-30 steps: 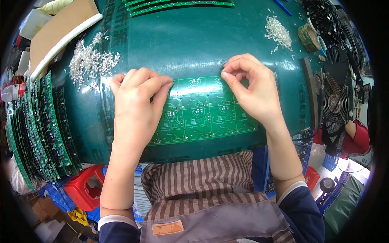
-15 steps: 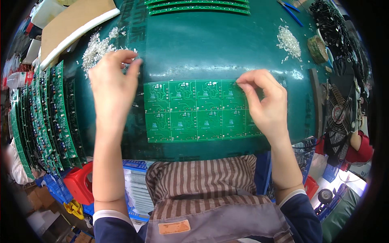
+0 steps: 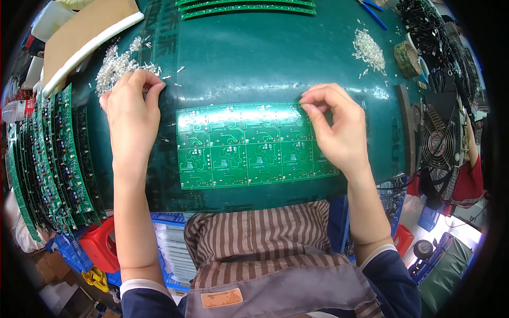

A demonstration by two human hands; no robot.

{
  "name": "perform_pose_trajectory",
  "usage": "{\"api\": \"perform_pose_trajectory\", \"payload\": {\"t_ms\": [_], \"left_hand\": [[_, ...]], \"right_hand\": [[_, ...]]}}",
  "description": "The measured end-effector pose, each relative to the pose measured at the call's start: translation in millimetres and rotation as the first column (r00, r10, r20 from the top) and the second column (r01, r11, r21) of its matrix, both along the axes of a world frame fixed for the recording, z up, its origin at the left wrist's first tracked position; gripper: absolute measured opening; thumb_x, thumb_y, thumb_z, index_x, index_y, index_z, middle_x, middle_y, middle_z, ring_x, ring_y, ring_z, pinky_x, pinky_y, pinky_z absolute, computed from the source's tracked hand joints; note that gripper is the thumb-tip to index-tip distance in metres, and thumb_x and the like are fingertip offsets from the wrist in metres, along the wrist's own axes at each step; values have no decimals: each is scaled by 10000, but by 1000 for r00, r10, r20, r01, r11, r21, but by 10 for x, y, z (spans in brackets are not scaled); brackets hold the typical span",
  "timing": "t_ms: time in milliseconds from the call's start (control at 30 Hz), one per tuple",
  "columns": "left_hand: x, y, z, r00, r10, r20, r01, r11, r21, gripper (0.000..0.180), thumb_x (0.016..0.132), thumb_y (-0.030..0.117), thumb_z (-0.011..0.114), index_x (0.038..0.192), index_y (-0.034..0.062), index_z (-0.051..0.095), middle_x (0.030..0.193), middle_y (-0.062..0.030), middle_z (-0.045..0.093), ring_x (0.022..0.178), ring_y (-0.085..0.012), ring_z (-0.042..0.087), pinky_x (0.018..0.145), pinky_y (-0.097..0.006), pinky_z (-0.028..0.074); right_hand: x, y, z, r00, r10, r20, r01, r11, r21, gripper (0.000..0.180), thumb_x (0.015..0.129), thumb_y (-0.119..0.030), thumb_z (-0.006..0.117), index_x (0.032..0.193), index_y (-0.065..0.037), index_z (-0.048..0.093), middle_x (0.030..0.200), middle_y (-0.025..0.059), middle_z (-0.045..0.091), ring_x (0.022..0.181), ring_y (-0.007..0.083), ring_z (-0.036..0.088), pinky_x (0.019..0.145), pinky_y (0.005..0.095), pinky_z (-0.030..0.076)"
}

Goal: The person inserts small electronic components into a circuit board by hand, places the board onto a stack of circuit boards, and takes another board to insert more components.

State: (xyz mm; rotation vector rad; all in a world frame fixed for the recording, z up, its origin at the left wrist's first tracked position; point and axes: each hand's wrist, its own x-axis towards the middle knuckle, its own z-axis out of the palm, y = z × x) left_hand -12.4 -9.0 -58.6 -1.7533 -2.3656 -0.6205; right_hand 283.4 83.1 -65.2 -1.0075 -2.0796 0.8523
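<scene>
On the far left, a row of thin green boards with tiny parts (image 3: 55, 159) is seen. Next, the left hand (image 3: 132, 119) is held at the near edge of a loose pile of small, clear, stick-shaped pieces (image 3: 113, 69). Its thumb and first finger are curled close together, but whether 1 piece is pinched cannot be told. In the middle, a flat, shiny green circuit board (image 3: 228, 168) is laid on the dark green table mat (image 3: 254, 58). By its far right part, the right hand (image 3: 342, 127) is held with thumb and finger tips nearly meeting; whether anything is pinched there cannot be told. Farther right, a smaller clear pile (image 3: 368, 50) is seen.

Small pieces are probably best picked 1 at a time, softly, so the pile is not scattered. The board is best kept flat and not bumped.

Some pieces are covered by the left hand. The board's far edge is washed out by glare, and its right end is partly hidden by the right hand. At the top right, a blue-handled tool (image 3: 375, 16) is cut off.
</scene>
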Motion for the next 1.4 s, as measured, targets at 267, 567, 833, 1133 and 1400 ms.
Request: {"api": "perform_pose_trajectory", "payload": {"t_ms": [267,567,833,1133,1400], "left_hand": [[26,22,108,958,56,282,-58,998,-4,172,827,37,732,996,12,711,787,-126,718,721,-216,697,748,-337,543],[18,-54,145,946,70,316,-57,997,-52,198,830,22,720,1026,-2,721,854,-117,732,811,-172,705,784,-295,529],[65,0,162,949,-80,305,66,996,56,164,799,28,742,962,9,746,863,-121,732,794,-206,706,776,-308,537],[135,304,171,932,-176,316,204,977,-60,105,797,15,731,890,-32,716,789,-166,705,745,-252,711,715,-335,554],[84,338,205,921,-201,334,262,954,-148,98,832,23,700,898,-43,672,822,-142,697,786,-218,670,763,-333,525]], "right_hand": [[-6,-2,9,1000,-9,10,10,999,-47,90,847,61,661,920,15,688,917,103,693,752,188,652,708,287,525],[-10,-10,5,1000,-14,-7,14,997,-75,98,850,71,651,922,17,690,923,102,694,771,188,657,719,286,527],[-18,-14,1,1000,-26,-6,26,997,-74,96,851,68,655,921,14,692,927,99,693,765,178,652,714,281,525],[-13,-17,-13,999,-35,-2,35,995,-89,90,852,52,670,923,7,700,930,88,696,758,167,647,708,275,523],[-11,-6,-19,1000,-21,-13,19,996,-86,95,851,52,672,922,0,705,933,89,700,759,174,648,709,280,520]]}}
